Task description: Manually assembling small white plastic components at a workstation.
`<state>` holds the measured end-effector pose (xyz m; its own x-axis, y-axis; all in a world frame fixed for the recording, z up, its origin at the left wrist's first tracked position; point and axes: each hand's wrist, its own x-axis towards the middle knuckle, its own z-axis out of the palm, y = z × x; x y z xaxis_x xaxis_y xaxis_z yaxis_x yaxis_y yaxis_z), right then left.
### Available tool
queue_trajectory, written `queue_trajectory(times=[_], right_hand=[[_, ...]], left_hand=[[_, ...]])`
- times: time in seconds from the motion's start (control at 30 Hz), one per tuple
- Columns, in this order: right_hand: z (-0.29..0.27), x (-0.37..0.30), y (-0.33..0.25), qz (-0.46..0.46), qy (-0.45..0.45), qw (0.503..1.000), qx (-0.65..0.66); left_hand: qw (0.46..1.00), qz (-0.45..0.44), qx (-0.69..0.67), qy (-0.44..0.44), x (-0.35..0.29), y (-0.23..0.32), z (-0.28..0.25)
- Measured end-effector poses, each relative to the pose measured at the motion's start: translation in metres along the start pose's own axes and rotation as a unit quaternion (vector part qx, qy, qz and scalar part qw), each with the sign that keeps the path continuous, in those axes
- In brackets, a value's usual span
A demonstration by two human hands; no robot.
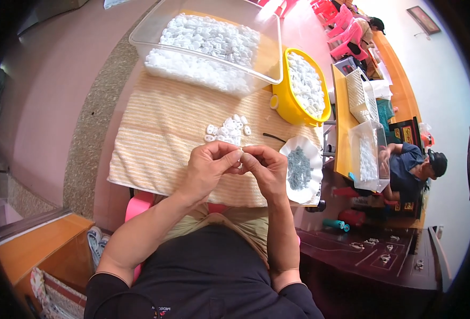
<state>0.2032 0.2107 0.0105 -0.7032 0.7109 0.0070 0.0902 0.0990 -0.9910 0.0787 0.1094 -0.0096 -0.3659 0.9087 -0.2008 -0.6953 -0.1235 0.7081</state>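
Note:
My left hand and my right hand meet above the near part of a striped cloth. Thumbs and fingers of both are pinched together, with a small white plastic piece between the tips, mostly hidden by them. Just beyond the fingers lies a loose pile of small white oval plastic pieces, some with a hole showing. By my right hand stands a white scalloped dish holding many small grey pieces. A thin black stick-like thing lies on the cloth beyond the dish.
A large clear bin of white pieces sits at the far side, beside a yellow tub full of similar ones. At right, a person works at another table over a clear bin. Another person sits farther back near pink chairs.

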Motion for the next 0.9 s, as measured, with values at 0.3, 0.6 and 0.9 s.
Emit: queue_trajectory(times=[0.3, 0.6, 0.9], right_hand=[[-0.001, -0.004, 0.006, -0.018, -0.002, 0.994, 0.111], [-0.003, -0.010, 0.015, -0.042, -0.002, 0.997, 0.067], [-0.010, -0.020, 0.003, -0.025, -0.009, 1.000, 0.004]], left_hand=[[0.997, -0.051, -0.021, -0.052, -0.001, 0.005, -0.002], [0.997, -0.050, 0.008, -0.058, -0.004, 0.003, 0.005], [0.998, -0.017, 0.044, -0.040, -0.004, -0.001, 0.004]])
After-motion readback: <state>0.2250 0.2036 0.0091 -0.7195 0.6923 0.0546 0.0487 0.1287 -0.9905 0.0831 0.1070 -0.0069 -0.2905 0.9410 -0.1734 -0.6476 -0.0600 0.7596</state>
